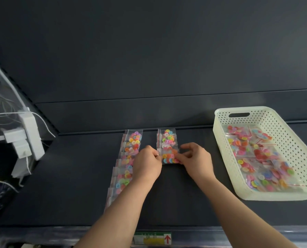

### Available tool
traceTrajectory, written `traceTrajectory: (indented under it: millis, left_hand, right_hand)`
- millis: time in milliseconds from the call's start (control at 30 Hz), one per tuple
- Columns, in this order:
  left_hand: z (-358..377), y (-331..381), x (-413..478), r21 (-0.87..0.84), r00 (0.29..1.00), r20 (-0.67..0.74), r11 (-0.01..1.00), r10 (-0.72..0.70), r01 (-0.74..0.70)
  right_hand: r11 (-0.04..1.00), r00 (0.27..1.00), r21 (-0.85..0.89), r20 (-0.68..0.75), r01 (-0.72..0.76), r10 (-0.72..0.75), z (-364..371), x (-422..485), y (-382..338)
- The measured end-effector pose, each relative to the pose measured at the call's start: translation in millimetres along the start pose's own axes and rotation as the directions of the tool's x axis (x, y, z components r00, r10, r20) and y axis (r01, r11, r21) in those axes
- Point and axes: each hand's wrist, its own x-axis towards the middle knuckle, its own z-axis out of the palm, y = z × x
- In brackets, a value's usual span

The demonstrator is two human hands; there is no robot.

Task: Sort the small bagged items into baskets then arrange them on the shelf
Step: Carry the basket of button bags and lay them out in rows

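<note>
Small clear bags of coloured buttons lie in two rows on the dark shelf [185,203]. The left row [129,158] is long and overlapping, running toward me. The right row [167,138] is short. At its near end lies one bag of buttons [169,157], pinched on its left edge by my left hand [147,164] and on its right edge by my right hand [195,160]. My left forearm covers part of the left row. A cream perforated basket [224,151] at the right holds several more button bags [261,158].
A white power strip with plugs and cables [26,135] hangs at the left side of the shelf. A price label with a red arrow [152,238] sits on the shelf's front edge. The dark back wall rises behind the rows.
</note>
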Motion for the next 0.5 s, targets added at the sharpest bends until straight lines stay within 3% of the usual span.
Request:
traceTrajectory:
  millis: [367, 500]
  left_hand:
    - [4.5, -4.3, 16.8, 0.084, 0.999, 0.022, 0.996, -0.043, 0.041]
    - [-1.7, 2.5, 13.3, 0.096, 0.999, 0.017, 0.995, 0.034, -0.035]
  right_hand:
    - [0.991, 0.998, -0.136, -0.059, -0.004, -0.004, 7.9, 4.6, 0.4]
    - [0.981, 0.994, -0.176, -0.057, 0.08, -0.091, -2.3, 4.4, -7.8]
